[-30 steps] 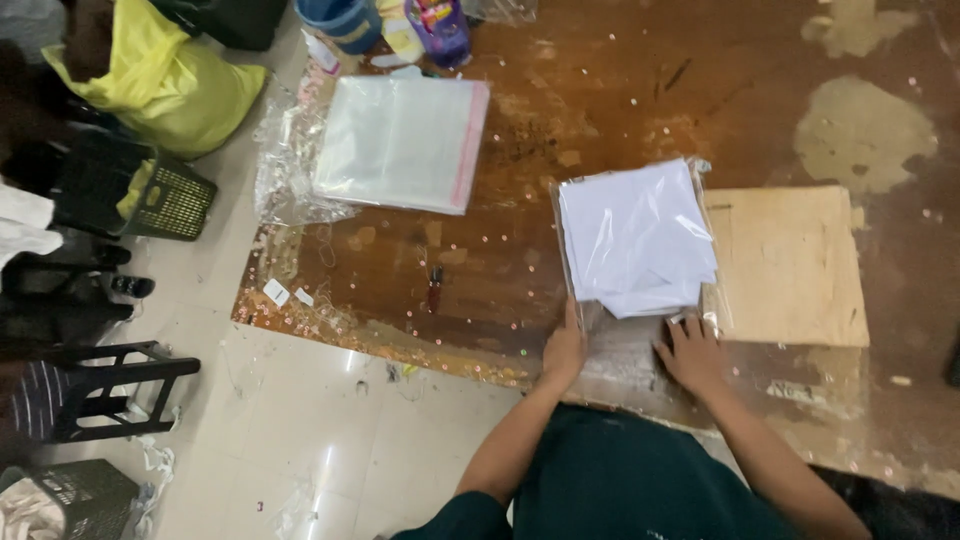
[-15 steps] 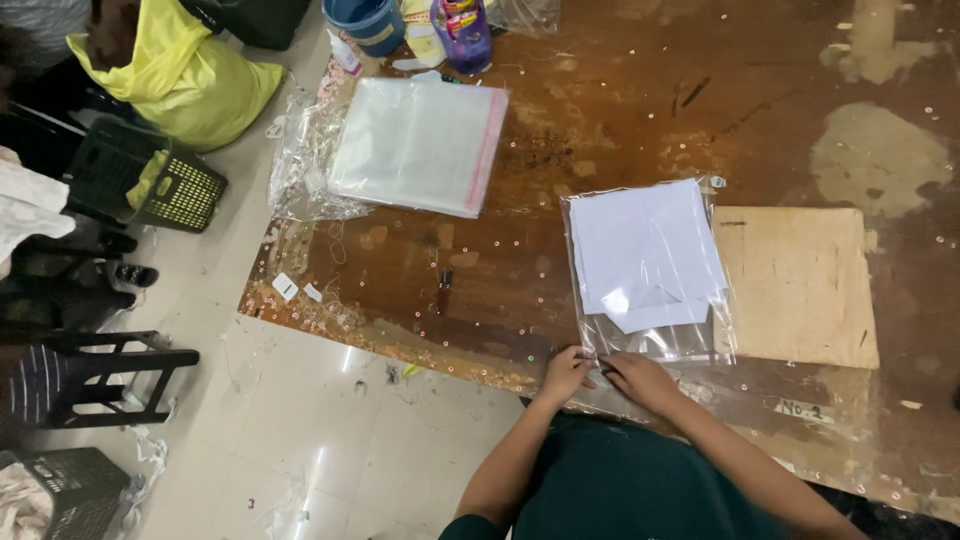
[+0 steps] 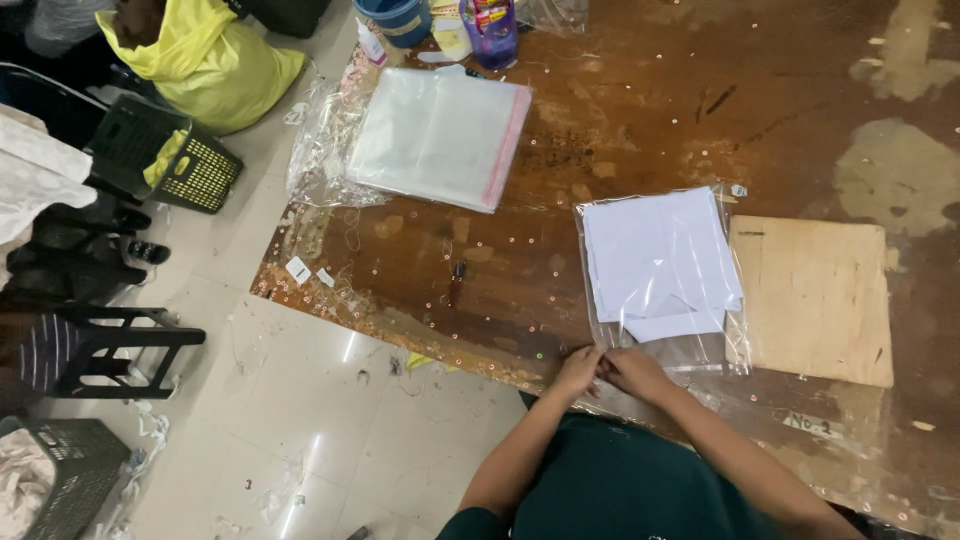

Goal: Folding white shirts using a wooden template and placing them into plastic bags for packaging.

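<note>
A clear plastic bag with a folded white garment inside lies flat on the worn brown table. My left hand and my right hand meet at the bag's near open edge, fingers pinched together on the flap or its strip. What exactly sits between the fingers is too small to tell. A pale wooden board lies just right of the bag, partly under its edge.
A stack of clear bags with a pink strip lies at the table's far left. Bottles and a blue cup stand behind it. On the floor are a yellow bag, black baskets, and a black stool.
Both hands left the bag's lower corners and came together at the middle of its near edge. The garment now sits fully inside the bag.
</note>
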